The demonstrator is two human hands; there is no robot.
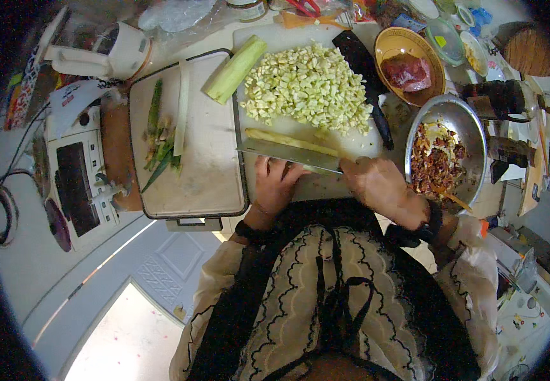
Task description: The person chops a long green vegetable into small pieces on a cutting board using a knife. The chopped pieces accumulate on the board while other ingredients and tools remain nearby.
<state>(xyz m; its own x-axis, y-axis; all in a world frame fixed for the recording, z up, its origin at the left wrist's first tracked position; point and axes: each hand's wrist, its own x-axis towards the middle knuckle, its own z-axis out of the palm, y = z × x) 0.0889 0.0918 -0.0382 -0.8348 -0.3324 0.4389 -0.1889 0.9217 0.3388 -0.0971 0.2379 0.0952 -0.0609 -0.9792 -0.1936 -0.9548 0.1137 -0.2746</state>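
My right hand (pixel 382 185) grips the handle of a wide-bladed kitchen knife (pixel 286 155), whose blade points left across a white cutting board (pixel 358 145). Close to the near side of the blade, the bent fingers of my left hand (pixel 275 178) rest on a pale green piece that is mostly hidden. Just beyond the blade lies a long pale strip (pixel 291 142) of vegetable. A big heap of diced pale green vegetable (pixel 308 85) covers the board's middle. A peeled vegetable length (pixel 236 69), perhaps eggplant, leans across the board's left edge.
On the left, a black-rimmed board (pixel 208 166) holds green onion trimmings (pixel 160 143) and a white stalk (pixel 182 105). Dark eggplants (pixel 363 71) lie right of the heap. Beyond them stand a bowl with raw meat (pixel 410 71) and a steel bowl (pixel 480 143) with chopped reddish-brown food.
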